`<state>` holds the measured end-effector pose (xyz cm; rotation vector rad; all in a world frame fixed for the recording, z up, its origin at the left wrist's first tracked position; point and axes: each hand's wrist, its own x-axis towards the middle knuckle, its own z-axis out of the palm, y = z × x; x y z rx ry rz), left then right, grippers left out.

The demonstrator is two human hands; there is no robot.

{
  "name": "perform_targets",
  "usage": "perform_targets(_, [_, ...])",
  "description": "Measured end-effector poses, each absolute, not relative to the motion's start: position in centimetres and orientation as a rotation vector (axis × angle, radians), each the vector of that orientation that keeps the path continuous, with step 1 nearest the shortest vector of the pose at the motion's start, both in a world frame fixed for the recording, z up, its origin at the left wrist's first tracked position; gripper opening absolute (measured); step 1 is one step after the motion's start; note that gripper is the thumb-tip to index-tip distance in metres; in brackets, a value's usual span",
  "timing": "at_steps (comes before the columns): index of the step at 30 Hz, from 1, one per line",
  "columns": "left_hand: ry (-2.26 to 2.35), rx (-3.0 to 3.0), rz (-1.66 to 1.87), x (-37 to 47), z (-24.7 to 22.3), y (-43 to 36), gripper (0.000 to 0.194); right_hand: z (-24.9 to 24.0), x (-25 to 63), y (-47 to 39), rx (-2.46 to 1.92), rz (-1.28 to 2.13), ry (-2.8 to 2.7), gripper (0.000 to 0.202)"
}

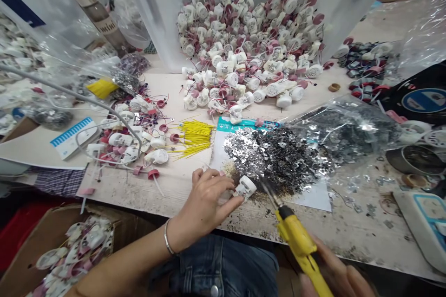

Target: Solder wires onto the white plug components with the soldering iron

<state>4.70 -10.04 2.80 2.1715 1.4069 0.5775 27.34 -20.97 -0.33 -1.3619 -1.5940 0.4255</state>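
My left hand (212,195) holds a small white plastic part (245,187) between thumb and fingers, just above the table's front edge. In my right hand (334,264) is a yellow electric screwdriver (299,241), its dark tip pointing up and left, close to the white part. Beyond both hands lies a heap of small silver and dark metal pieces (278,155), spread on a white and teal sheet (230,124). Left of the heap is a bundle of yellow wires (197,138).
Many white and pink parts (244,46) spill from a large bin at the back. More lie left (128,141) and in a cardboard box (21,250) below. At right are a plastic bag (355,125), a metal cup (418,160) and a white-and-blue device (425,227).
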Motion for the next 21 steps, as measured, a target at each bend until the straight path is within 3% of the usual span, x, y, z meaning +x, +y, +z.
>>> perform_targets(3, [1.311,2.276,0.536,4.0,3.1,-9.6,0.053,-1.1,25.5,-18.8,-1.263,0.351,-1.612,0.02])
perform_targets(5, [1.238,2.331,0.428,3.9,3.2,-9.5,0.062,-1.5,23.8,-16.5,-1.31,0.298,-1.457,0.018])
perform_targets(7, [1.186,2.363,0.356,4.0,3.1,-9.5,0.05,-2.0,22.5,-14.4,-1.247,0.233,-1.525,0.019])
perform_targets(10, [1.149,2.386,0.395,4.1,2.7,-9.7,0.012,-2.8,21.8,-12.7,-1.208,0.224,-1.651,0.017])
perform_targets(16, [1.221,2.067,0.418,4.0,2.2,-8.8,0.009,-3.0,22.1,-14.2,-1.214,0.174,-1.6,0.021])
perform_targets(21, [1.336,2.253,0.232,5.7,1.0,-6.6,0.013,-2.4,21.6,-14.9,-1.268,0.284,-1.489,0.023])
